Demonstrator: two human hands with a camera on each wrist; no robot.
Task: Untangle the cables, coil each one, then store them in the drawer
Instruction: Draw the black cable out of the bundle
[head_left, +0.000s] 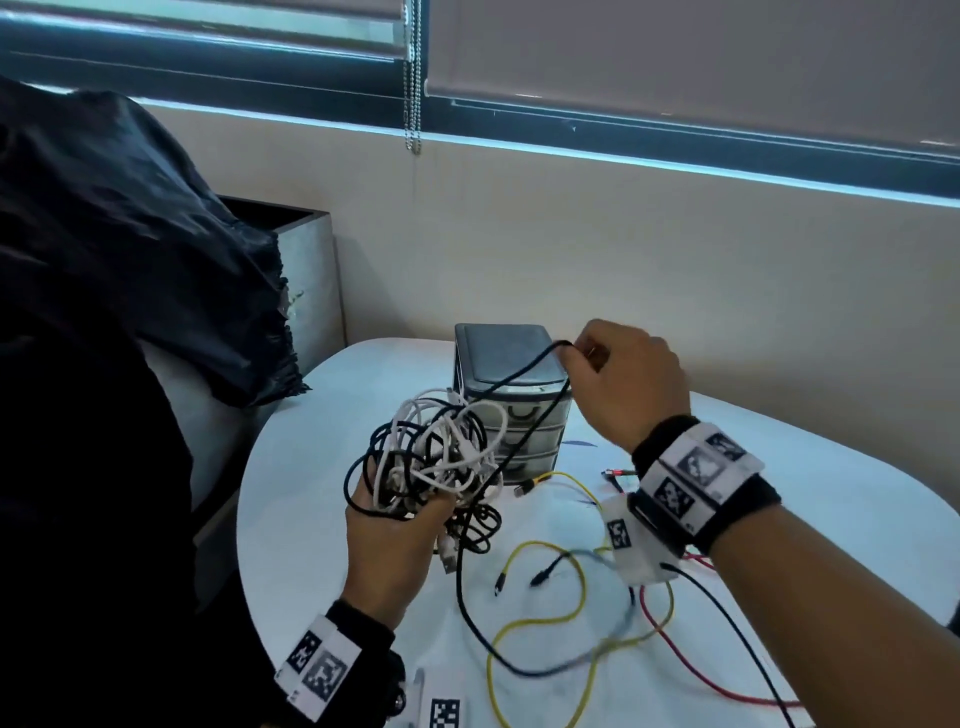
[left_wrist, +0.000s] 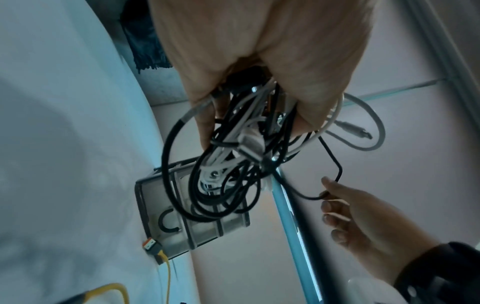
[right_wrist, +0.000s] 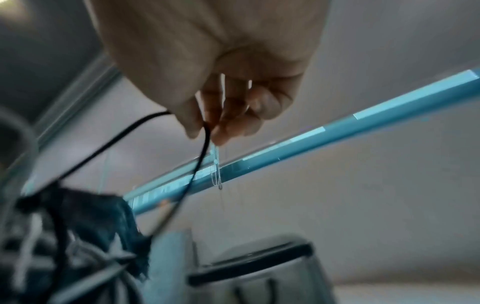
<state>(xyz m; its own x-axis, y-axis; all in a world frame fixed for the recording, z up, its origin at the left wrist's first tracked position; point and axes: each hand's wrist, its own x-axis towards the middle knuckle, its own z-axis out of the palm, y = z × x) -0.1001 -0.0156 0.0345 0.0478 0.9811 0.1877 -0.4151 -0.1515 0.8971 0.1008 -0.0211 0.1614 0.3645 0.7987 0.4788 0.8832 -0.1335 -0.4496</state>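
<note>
My left hand (head_left: 395, 519) grips a tangled bundle of black and white cables (head_left: 436, 457) above the white table (head_left: 322, 519); the same bundle (left_wrist: 233, 156) fills the left wrist view under my left hand (left_wrist: 249, 115). My right hand (head_left: 587, 358) pinches a loop of one black cable (head_left: 514, 379) raised over the small grey drawer unit (head_left: 511, 400), and the cable runs down to the bundle and on across the table. The right wrist view shows my right hand (right_wrist: 207, 129) pinching that black cable (right_wrist: 200, 156). All drawers look closed.
Loose yellow (head_left: 550, 618), red (head_left: 675, 654) and black (head_left: 727, 623) cables sprawl over the table front right. A yellow cable's plug (left_wrist: 152, 245) lies by the drawer unit (left_wrist: 192, 226). Dark fabric (head_left: 130, 270) is heaped at left, and a wall with window blinds stands behind.
</note>
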